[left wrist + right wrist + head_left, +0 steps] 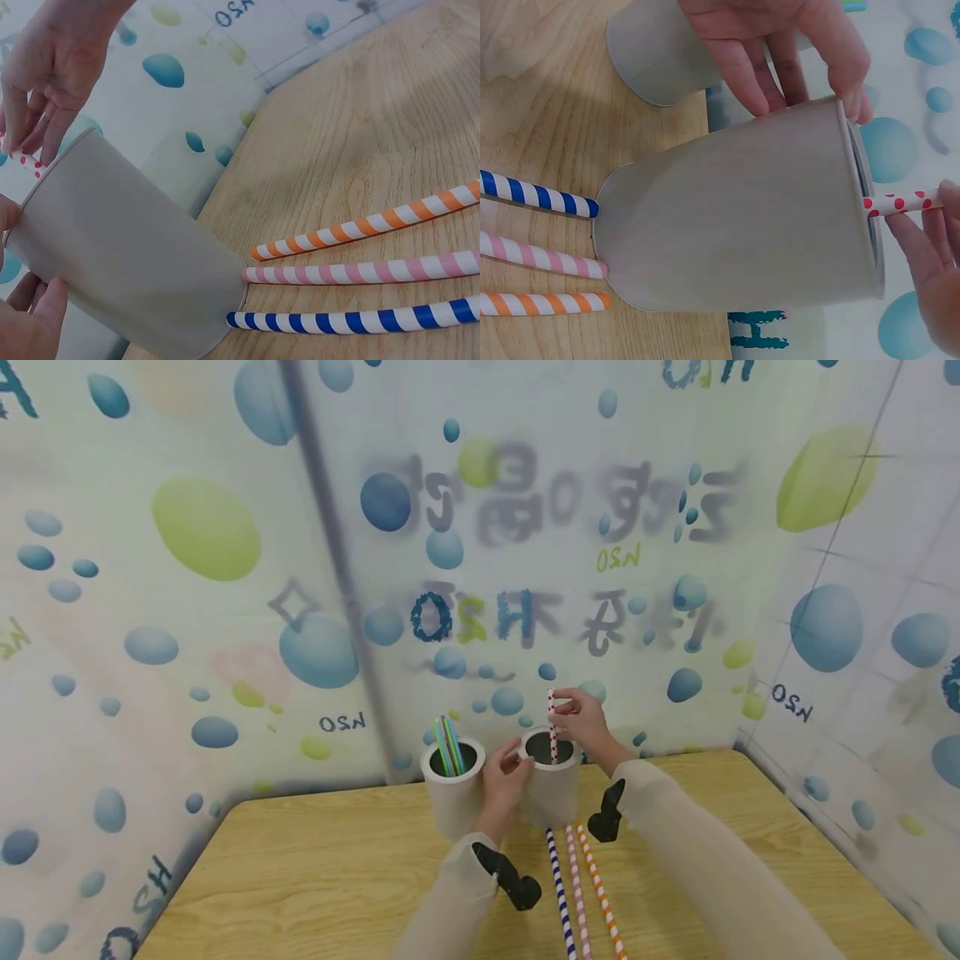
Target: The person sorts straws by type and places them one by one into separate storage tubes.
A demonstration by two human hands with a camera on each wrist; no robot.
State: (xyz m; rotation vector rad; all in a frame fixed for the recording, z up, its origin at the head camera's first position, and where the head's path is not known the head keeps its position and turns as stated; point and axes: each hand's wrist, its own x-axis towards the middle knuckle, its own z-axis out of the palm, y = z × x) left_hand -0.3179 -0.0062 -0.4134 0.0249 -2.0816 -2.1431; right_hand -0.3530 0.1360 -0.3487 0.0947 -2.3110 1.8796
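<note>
My right hand (585, 723) pinches a white straw with red dots (552, 743) upright, its lower part inside the right-hand grey cup (551, 793). The left hand (504, 785) holds that cup's rim and left side, thumb at the rim in the right wrist view. Three striped straws lie on the table with their far ends by the cup's base: a blue one (360, 322), a pink one (360, 273) and an orange one (367, 225). The dotted straw's lower end is hidden in the cup.
A second grey cup (453, 802) stands just left of my left hand, holding several green, blue and purple straws (448, 747). The wooden table (315, 868) ends against a patterned curtain (187, 677) behind the cups.
</note>
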